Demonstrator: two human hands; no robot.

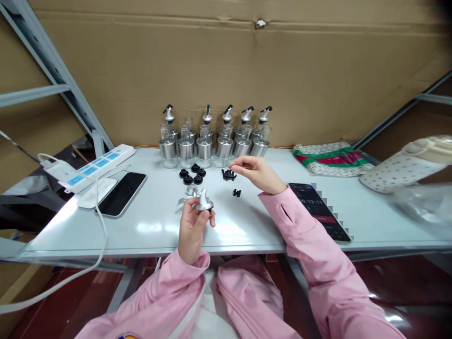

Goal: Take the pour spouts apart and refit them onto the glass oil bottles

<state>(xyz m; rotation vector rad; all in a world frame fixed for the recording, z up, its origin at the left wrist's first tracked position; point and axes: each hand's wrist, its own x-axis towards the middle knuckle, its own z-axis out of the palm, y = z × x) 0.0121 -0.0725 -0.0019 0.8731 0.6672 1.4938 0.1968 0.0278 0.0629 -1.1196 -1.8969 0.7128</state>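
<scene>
My left hand (193, 225) is closed on a silver pourer cap (204, 201), held just above the white table (247, 226). Two more silver caps (190, 190) lie just behind it. My right hand (254, 172) hovers over a pile of small black clips (229, 175), fingers curled in a pinch; whether they hold anything is hidden. A pair of black clips (237, 192) lies below that hand. Several black rubber stoppers (192, 175) sit in a cluster. Behind them stand several glass bottles with steel bands (212, 143); some carry pourer tops.
A white power strip (100, 165) with a cable, a dark tablet (122, 193) and a white pad lie at the left. A phone (319, 211) lies at the right, beyond it a folded cloth (330, 160) and a dotted flask (406, 165). Cardboard backs the table.
</scene>
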